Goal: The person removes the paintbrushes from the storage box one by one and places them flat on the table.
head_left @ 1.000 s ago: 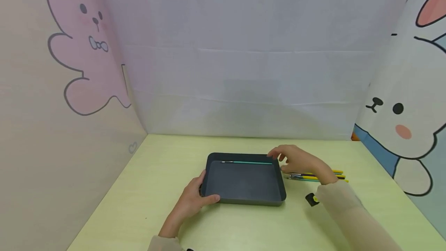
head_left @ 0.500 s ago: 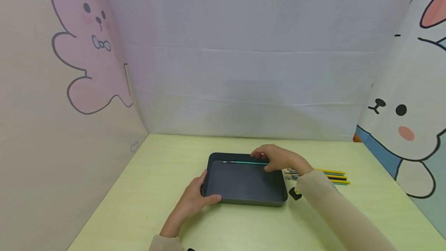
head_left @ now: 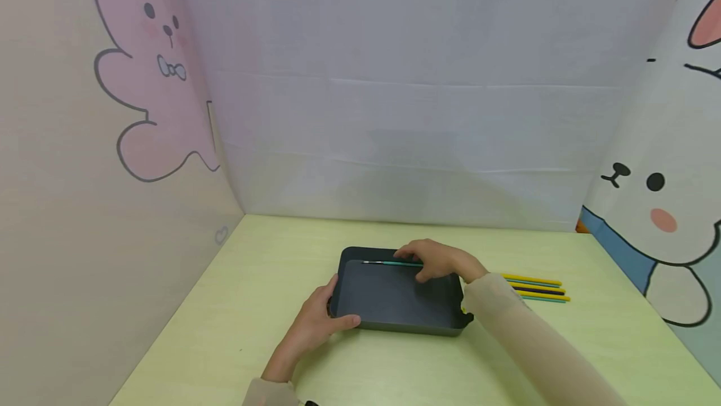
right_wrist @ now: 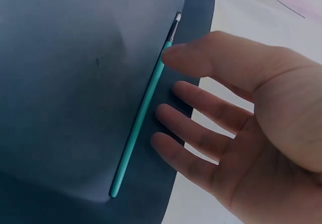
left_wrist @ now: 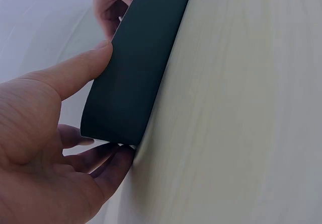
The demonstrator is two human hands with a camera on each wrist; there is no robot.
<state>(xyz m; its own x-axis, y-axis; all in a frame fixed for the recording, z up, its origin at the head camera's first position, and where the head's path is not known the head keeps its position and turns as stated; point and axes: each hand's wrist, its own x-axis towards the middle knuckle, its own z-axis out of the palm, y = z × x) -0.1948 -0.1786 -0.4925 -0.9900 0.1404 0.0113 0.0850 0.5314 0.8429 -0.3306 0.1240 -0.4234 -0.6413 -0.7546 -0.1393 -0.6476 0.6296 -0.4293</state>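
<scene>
Left grip: your left hand clamps the near-left corner of the dark tray, thumb lying along the outside wall, the other fingers tucked round the corner.
Tray: it sits flat on the pale green surface, directly right of that grip and under your right one.
Brush: the teal paintbrush lies inside the tray against its far wall, just beyond your right fingertips and well away from your left grip.
Long axis: it runs left to right along that wall, bristle end pointing left, handle end passing under your right hand.
Right grip: your right hand hovers spread above the handle end, fingers apart and relaxed, clamped on nothing; whether a fingertip touches the brush I cannot tell.
Nearer hand: your right, clearly.
Loose pencils: yellow, green and black ones lie on the surface to the right of your right grip, parallel to the brush.
</scene>
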